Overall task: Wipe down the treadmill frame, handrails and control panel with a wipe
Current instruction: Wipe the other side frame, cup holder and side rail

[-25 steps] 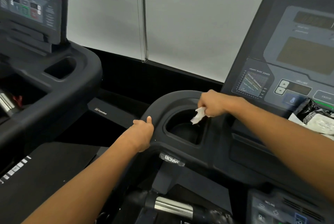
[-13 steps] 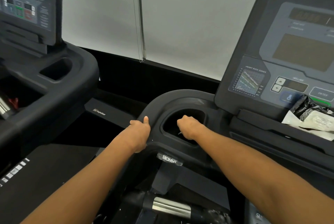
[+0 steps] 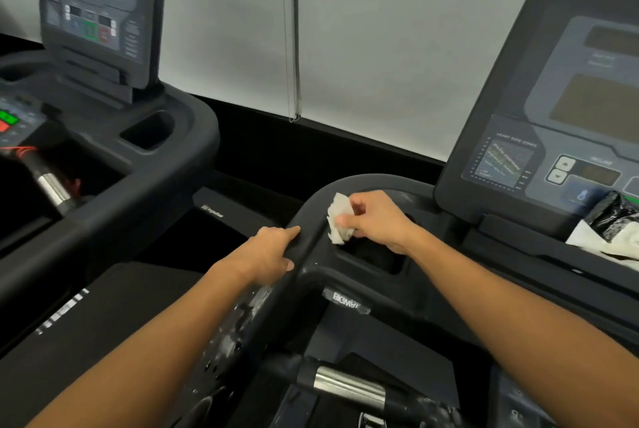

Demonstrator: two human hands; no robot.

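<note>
The right hand [image 3: 377, 222] pinches the crumpled wipe [image 3: 339, 218] at the cup holder [image 3: 371, 256] rim, while the left hand [image 3: 268, 253] rests loosely on the frame [image 3: 304, 216]. Best bet: flatten that wipe and follow the curved rim round.

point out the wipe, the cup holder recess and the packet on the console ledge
wipe [image 3: 339, 218], head view, on the middle of the crumpled white sheet.
cup holder recess [image 3: 375, 256], head view, on its dark inside below the right hand.
packet [image 3: 613, 216], head view, on its black crinkled top.

Control panel [image 3: 584, 123] cut off at right edge.
</note>
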